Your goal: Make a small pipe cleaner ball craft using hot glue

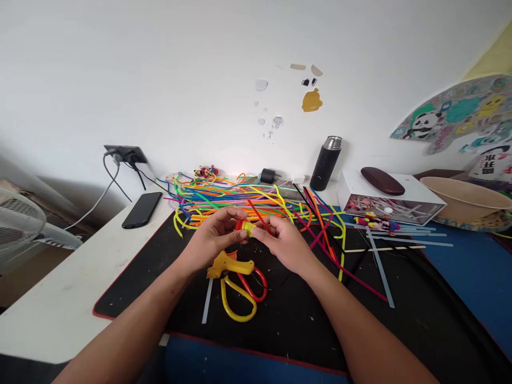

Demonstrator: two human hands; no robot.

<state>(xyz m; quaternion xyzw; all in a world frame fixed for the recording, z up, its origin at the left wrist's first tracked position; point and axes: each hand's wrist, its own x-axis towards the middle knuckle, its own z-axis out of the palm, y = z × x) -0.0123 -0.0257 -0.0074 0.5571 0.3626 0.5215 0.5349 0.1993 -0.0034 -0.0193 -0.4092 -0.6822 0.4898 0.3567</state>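
Above the black mat (pixel 296 320), both hands meet at a small coil of red and yellow pipe cleaner (pixel 247 228). My left hand (pixel 210 234) pinches its red end between thumb and fingers. My right hand (pixel 284 240) is closed at the yellow end, and a red pipe cleaner strand (pixel 259 214) sticks up beside its fingers. Just below lies a yellow glue gun (pixel 236 266) with a translucent glue stick (pixel 207 301) coming out of it. Scissors with one yellow and one red handle (pixel 239 320) lie partly under the glue gun.
Many coloured pipe cleaners (pixel 224 200) lie behind the hands. A black phone (pixel 142 209) is at left. A black thermos (pixel 326 164), a white box (pixel 348 186) with a dark mouse (pixel 383 181) on top, and a basket (pixel 468 197) stand at right. Glue sticks (pixel 382 274) lie nearby.
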